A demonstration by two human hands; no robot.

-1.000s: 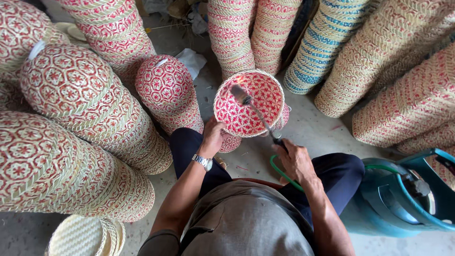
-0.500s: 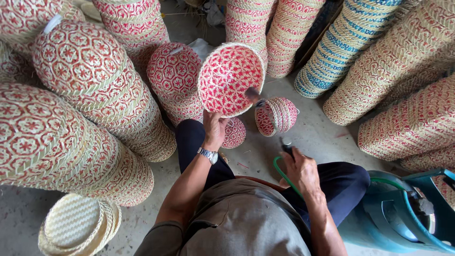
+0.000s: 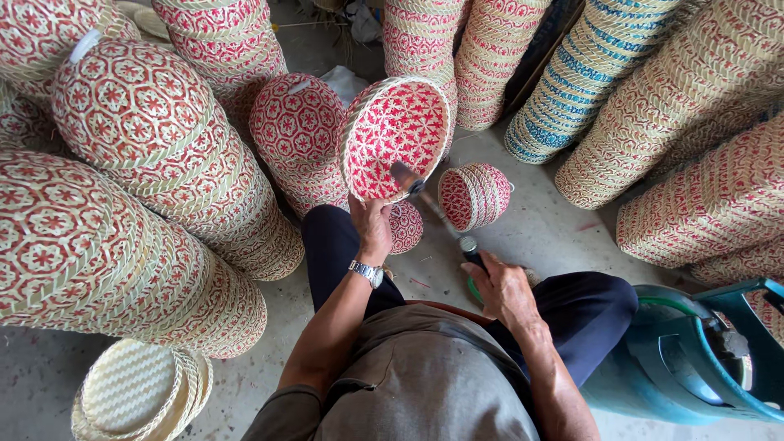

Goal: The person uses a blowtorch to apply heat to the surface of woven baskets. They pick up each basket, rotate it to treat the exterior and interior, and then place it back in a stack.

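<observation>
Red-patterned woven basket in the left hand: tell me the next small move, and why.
Probably bring the torch nozzle a little closer and sweep it across the inside of the red woven basket. The left hand holds the basket by its lower rim, tilted with the opening facing the person, and the right hand aims the torch at its lower edge.

Person seen from above, lower centre of frame. Grey short-sleeved shirt, collar w/ a fold at lower centre, sleeves ending above the elbows. Dark navy trousers, legs spread towards centre-left & centre-right. Silver metal-band wristwatch on left wrist, just left of centre. Forearms bare. Left hand & right hand: no gloves, no rings visible.
</observation>
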